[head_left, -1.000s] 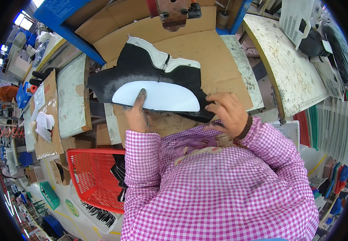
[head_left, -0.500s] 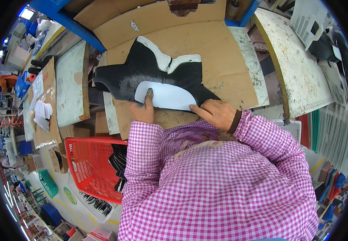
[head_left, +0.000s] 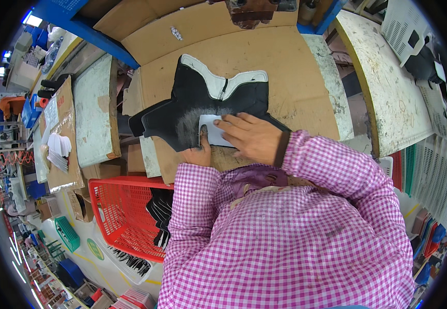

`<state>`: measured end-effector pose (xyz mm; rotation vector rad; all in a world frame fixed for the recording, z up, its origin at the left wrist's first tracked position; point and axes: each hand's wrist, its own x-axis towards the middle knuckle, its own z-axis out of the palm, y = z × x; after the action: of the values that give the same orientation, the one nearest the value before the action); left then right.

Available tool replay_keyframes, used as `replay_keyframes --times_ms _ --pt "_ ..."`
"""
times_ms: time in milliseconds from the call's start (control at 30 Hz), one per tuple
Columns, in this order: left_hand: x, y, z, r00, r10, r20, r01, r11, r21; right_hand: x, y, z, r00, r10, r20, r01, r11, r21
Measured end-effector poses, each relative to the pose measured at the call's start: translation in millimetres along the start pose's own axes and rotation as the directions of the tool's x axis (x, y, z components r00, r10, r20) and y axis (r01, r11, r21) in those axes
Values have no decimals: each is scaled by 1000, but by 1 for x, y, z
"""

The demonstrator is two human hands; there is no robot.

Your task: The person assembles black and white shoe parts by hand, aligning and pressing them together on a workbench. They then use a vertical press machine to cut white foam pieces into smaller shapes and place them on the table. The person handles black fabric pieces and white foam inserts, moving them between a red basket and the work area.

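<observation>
A flat black shoe upper (head_left: 161, 121), its two top edges lined in white, lies on the cardboard-covered bench in front of me. A smooth white curved piece (head_left: 211, 125) rests on its near side, beside a grey fuzzy patch. My left hand (head_left: 198, 154) grips the near edge, thumb on top of the white piece and the other fingers hidden underneath. Flat across the same piece lies my right hand (head_left: 254, 136), fingers stretched out to the left and covering most of it.
A dark metal machine part (head_left: 249, 13) hangs over the bench's far side, between blue frame posts. To the lower left a red basket (head_left: 97, 216) holds black pieces. White cut pieces (head_left: 59, 147) lie on cardboard at the left; a worn tabletop (head_left: 388, 87) stands right.
My right hand has moved left from the white piece's right end and flattened over it. The left hand keeps its thumb on the piece. The upper has shifted slightly right and down in view.
</observation>
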<state>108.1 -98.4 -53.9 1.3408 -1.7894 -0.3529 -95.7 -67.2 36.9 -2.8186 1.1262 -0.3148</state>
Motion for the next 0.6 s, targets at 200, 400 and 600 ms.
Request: replay_keyframes --times_ms 200,400,600 --pt "5 22 -23 780 -547 303 611 560 -560 14 3 30 999 -17 44 22 993 -115" --pt "5 66 -34 976 -65 207 23 979 203 6 5 47 998 -3 -55 0 998 -64" --pt "-8 77 -11 907 334 257 -389 897 208 2 9 51 866 415 280 -166 -289 943"
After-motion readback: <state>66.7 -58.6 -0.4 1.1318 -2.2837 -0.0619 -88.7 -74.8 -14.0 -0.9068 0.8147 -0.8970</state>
